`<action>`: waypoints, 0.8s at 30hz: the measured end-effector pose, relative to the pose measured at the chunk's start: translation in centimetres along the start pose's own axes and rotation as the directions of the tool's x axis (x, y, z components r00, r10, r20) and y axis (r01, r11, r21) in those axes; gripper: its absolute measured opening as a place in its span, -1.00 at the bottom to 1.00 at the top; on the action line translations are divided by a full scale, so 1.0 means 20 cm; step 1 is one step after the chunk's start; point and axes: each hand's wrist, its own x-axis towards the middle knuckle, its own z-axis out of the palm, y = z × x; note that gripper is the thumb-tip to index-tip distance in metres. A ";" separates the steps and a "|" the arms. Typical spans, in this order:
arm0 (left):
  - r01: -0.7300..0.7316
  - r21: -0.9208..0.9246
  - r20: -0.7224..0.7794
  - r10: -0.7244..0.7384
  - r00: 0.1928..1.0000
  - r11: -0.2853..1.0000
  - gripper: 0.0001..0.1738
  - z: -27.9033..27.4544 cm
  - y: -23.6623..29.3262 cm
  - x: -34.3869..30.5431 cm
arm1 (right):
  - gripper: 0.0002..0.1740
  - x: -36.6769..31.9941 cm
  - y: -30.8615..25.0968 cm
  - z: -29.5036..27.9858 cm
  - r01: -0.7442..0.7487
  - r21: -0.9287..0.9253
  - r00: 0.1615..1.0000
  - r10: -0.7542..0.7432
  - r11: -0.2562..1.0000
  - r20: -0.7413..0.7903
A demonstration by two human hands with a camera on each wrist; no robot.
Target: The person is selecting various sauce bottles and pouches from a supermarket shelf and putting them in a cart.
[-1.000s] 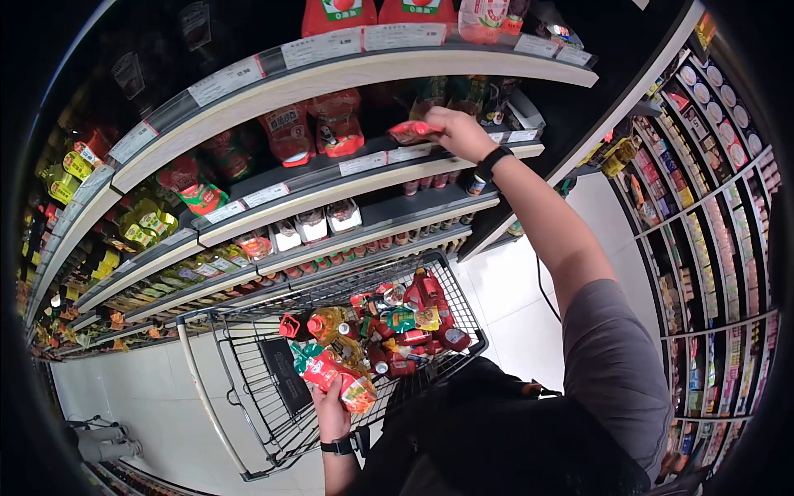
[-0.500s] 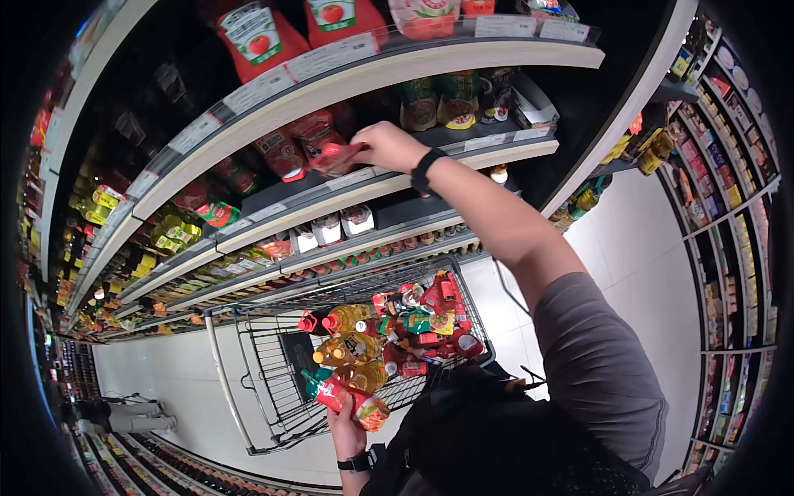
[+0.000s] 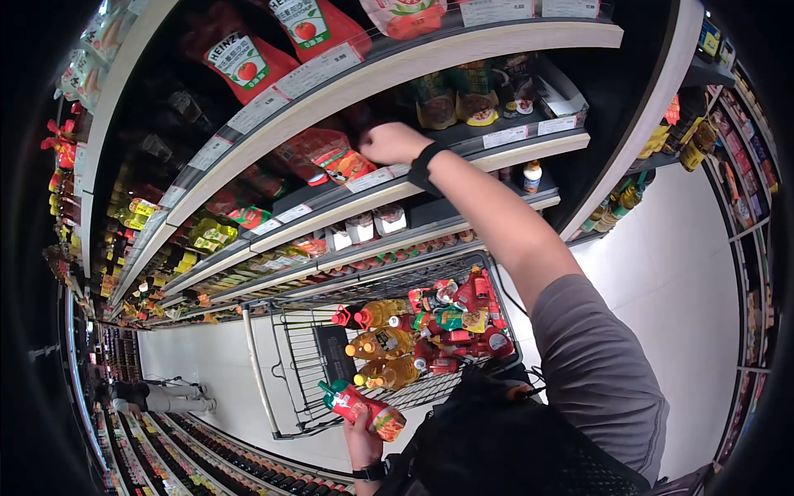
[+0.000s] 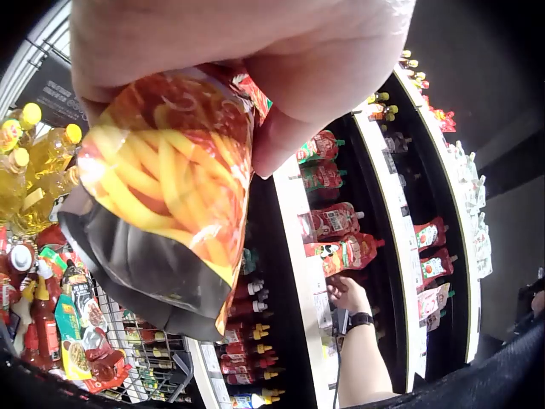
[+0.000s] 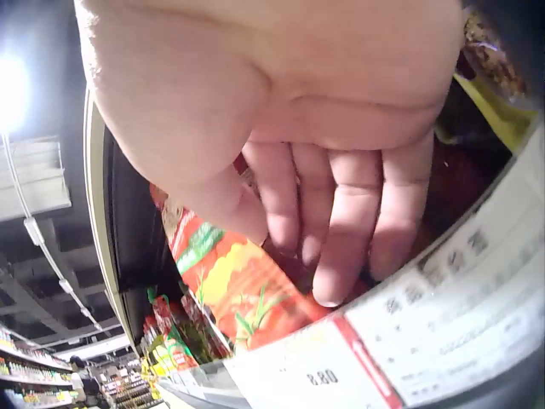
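Observation:
My left hand (image 3: 362,442) grips a red sauce pouch (image 3: 368,411) with a green cap, held over the near side of the cart. Fries are printed on the pouch's lower part in the left wrist view. At the middle shelf, my right hand (image 3: 393,143) is just right of a red-orange pouch (image 3: 341,157) standing at the shelf's front edge. In the right wrist view its fingers (image 5: 345,230) reach down loosely beside that pouch, thumb close against it, with nothing gripped. More red pouches (image 4: 332,220) stand alongside on the same shelf.
A wire shopping cart (image 3: 258,372) holds yellow oil bottles (image 3: 385,341) and several red bottles and packets. Ketchup pouches (image 3: 240,64) stand one shelf higher; green pouches (image 3: 475,99) are right of my right hand. Another person (image 3: 169,397) is down the aisle.
My right hand has carried the red-orange pouch left along the shelf and let it go beside the other red pouches. My left hand keeps hold of its pouch.

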 end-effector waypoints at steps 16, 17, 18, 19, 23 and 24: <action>-0.034 -0.064 -0.129 0.026 0.991 0.997 -0.70 -0.22 -0.04 -0.17 | -0.24 0.36 0.14 0.00 0.091 -0.335 0.849 -0.249 0.938 -0.465; -0.064 -0.071 -0.162 0.052 0.985 0.995 -0.70 -0.25 -0.05 -0.18 | -0.25 0.36 0.15 0.00 0.087 -0.348 0.857 -0.249 0.934 -0.452; -0.094 -0.076 -0.196 0.078 0.978 0.993 -0.71 -0.28 -0.06 -0.18 | -0.25 0.35 0.15 0.00 0.084 -0.360 0.864 -0.248 0.929 -0.439; -0.090 -0.107 -0.200 0.067 0.978 0.990 -0.71 -0.30 -0.07 -0.20 | -0.26 0.35 0.16 0.01 0.083 -0.374 0.873 -0.248 0.924 -0.419; -0.115 -0.117 -0.236 0.085 0.968 0.986 -0.71 -0.37 -0.11 -0.21 | -0.27 0.34 0.17 0.02 0.076 -0.428 0.911 -0.236 0.901 -0.337; -0.100 -0.125 -0.249 0.066 0.966 0.987 -0.71 -0.39 -0.13 -0.23 | -0.28 0.34 0.18 0.03 0.073 -0.442 0.919 -0.232 0.894 -0.318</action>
